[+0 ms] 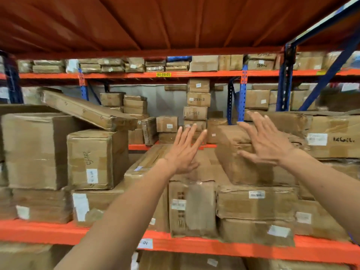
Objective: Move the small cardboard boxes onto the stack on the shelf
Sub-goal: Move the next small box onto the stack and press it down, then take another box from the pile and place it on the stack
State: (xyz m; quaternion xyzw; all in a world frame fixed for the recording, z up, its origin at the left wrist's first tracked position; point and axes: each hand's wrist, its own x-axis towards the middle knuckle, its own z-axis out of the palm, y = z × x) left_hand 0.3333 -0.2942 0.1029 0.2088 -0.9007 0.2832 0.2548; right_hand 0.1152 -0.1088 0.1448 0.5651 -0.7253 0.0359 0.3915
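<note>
Both my arms reach into the orange shelf bay [48, 228]. My left hand [185, 151] is open, fingers spread, above the flat cartons in the middle of the shelf, holding nothing. My right hand [266, 141] is also open, fingers spread, over the top of a dented brown carton [243, 168] lying on the pile at right; I cannot tell whether it touches. A tall stack of small cardboard boxes [197, 106], two marked 255-3, rises on the rear shelf beyond my fingertips. More small boxes [167, 124] sit left of that stack.
A square taped box [91, 158] and a larger carton [33, 149] stand at left, with a long flat box [87, 110] leaning across them. Labelled cartons [257, 203] fill the shelf front. A blue upright [242, 94] and the orange deck overhead [175, 22] bound the bay.
</note>
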